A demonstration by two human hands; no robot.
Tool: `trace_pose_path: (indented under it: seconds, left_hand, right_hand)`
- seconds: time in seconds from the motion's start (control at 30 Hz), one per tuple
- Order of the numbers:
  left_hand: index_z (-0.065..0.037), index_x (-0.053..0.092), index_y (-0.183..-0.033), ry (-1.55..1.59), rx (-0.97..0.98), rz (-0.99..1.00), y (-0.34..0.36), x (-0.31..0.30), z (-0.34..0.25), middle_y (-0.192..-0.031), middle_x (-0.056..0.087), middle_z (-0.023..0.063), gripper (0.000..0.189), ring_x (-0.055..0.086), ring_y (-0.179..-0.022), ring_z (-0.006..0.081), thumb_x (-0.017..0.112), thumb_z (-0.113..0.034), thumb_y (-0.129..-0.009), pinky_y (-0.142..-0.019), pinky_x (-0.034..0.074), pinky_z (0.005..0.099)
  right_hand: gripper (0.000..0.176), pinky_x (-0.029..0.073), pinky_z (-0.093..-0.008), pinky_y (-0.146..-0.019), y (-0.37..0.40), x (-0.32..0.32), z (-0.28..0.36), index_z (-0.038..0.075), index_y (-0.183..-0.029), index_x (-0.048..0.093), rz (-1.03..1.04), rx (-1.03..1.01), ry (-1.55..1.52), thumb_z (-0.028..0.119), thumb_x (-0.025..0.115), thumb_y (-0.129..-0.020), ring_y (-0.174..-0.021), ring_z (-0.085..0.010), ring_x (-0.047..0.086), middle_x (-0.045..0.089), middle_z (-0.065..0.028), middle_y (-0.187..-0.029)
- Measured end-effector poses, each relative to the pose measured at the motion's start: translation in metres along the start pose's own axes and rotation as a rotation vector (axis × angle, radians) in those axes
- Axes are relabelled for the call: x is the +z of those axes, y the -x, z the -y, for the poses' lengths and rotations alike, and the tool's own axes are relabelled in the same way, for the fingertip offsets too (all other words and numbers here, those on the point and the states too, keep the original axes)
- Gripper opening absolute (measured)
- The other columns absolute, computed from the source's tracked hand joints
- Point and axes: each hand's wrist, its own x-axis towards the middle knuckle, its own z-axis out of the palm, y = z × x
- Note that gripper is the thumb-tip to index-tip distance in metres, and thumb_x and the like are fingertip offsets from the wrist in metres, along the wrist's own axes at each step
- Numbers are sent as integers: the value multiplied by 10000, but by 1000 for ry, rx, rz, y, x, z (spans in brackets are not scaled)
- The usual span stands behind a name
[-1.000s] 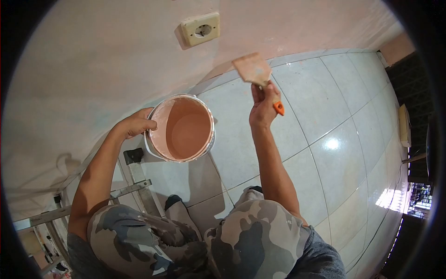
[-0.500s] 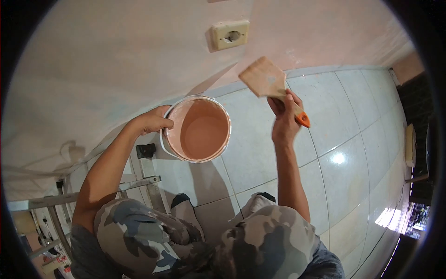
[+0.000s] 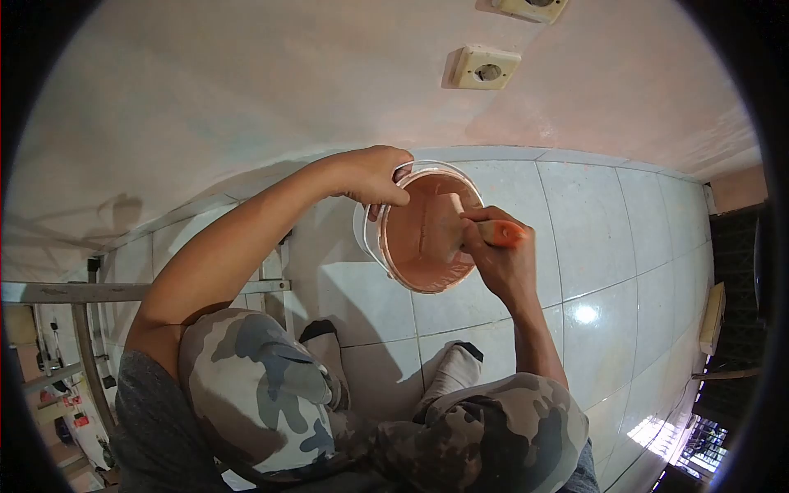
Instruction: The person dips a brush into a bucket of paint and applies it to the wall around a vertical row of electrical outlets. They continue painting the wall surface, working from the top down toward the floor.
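My left hand (image 3: pixel 380 177) grips the rim of a white paint bucket (image 3: pixel 396 267), its thumb over the inside edge. Salmon-pink paint coats the bucket's inner wall and fills its lower part. The thin white handle hangs down around the outside. My right hand (image 3: pixel 503 251) is closed on a paintbrush (image 3: pixel 503 233) with an orange-tipped handle. The brush head points down into the bucket, and its bristles are hard to tell apart from the paint. The bucket is held above the tiled floor, tilted a little.
A pinkish wall (image 3: pixel 288 90) stands ahead, with a cream power socket (image 3: pixel 486 68) and another above it. White floor tiles (image 3: pixel 600 246) run to the right. A metal ladder (image 3: pixel 82 292) is at my left. My socked feet (image 3: pixel 452 374) are below.
My right hand has brought the paintbrush down from beside the wall into the bucket. My left hand has shifted the bucket to the right, and the view has turned somewhat.
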Motion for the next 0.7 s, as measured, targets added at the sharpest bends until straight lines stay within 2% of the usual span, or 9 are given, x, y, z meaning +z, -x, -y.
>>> trace_pose_path:
  seconds: [0.17, 0.2, 0.3, 0.33, 0.4, 0.47, 0.53, 0.63, 0.7]
  left_hand:
    - [10, 478, -896, 29, 30, -3, -1, 1, 5, -712, 582, 103, 209, 648, -537, 213, 589, -82, -744, -468, 501, 331]
    - [9, 473, -888, 48, 33, -9, 0, 1, 5, -710, 575, 98, 203, 648, -536, 212, 587, -79, -745, -465, 501, 328]
    - [8, 467, -875, 64, 34, -14, 0, 1, 9, -710, 567, 94, 198, 642, -531, 204, 594, -85, -756, -464, 504, 323]
    - [7, 466, -870, 58, 37, -11, -1, 1, 10, -713, 566, 95, 200, 636, -526, 198, 604, -94, -766, -466, 507, 320]
    - [11, 476, -882, 63, 36, -10, -1, 3, 8, -720, 572, 99, 212, 631, -524, 195, 617, -105, -775, -466, 508, 317]
    - [15, 485, -894, 68, 36, -8, 3, 2, 2, -727, 578, 103, 225, 626, -522, 193, 631, -117, -784, -465, 508, 314]
    - [33, 529, -990, 87, -19, 5, 6, -2, -6, -801, 575, 94, 300, 614, -607, 149, 583, -90, -721, -512, 545, 285]
    - [34, 531, -999, 83, -22, -5, 2, -4, 4, -802, 576, 92, 308, 613, -611, 146, 570, -81, -717, -515, 543, 283]
    - [32, 533, -1002, 119, -16, 2, 0, -2, 8, -801, 576, 89, 309, 612, -611, 144, 565, -77, -714, -516, 542, 282]
  right_hand:
    - [204, 508, -330, -575, -19, 31, -20, 18, -877, 696, 57, -29, 114, 191, 657, -775, -578, -225, 645, 660, -149, -676]
    - [201, 514, -362, -603, -22, 38, -24, 39, -870, 701, 47, -39, 103, 203, 656, -762, -593, -281, 644, 662, -159, -688]
    - [212, 513, -390, -631, -32, 54, -43, 49, -879, 702, 100, -105, 160, 236, 647, -795, -623, -313, 648, 662, -166, -695]
    - [212, 513, -390, -631, -34, 58, -45, 49, -879, 702, 102, -104, 160, 236, 647, -795, -623, -313, 648, 662, -166, -695]
    - [196, 507, -333, -592, -38, 65, -48, 36, -921, 701, 167, -68, 234, 163, 654, -780, -596, -210, 647, 670, -113, -669]
    - [204, 510, -342, -595, -40, 71, -53, 41, -934, 699, 175, -99, 244, 170, 656, -783, -602, -223, 652, 668, -124, -672]
    - [212, 513, -351, -599, -40, 69, -50, 46, -948, 697, 178, -137, 253, 177, 658, -786, -609, -237, 656, 667, -135, -674]
    - [212, 515, -366, -605, -41, 66, -47, 47, -961, 693, 226, -23, 153, 169, 663, -790, -634, -246, 667, 677, -147, -702]
    - [190, 517, -333, -611, -40, 66, -53, 50, -956, 695, 222, -132, 279, 140, 661, -791, -648, -221, 670, 677, -139, -712]
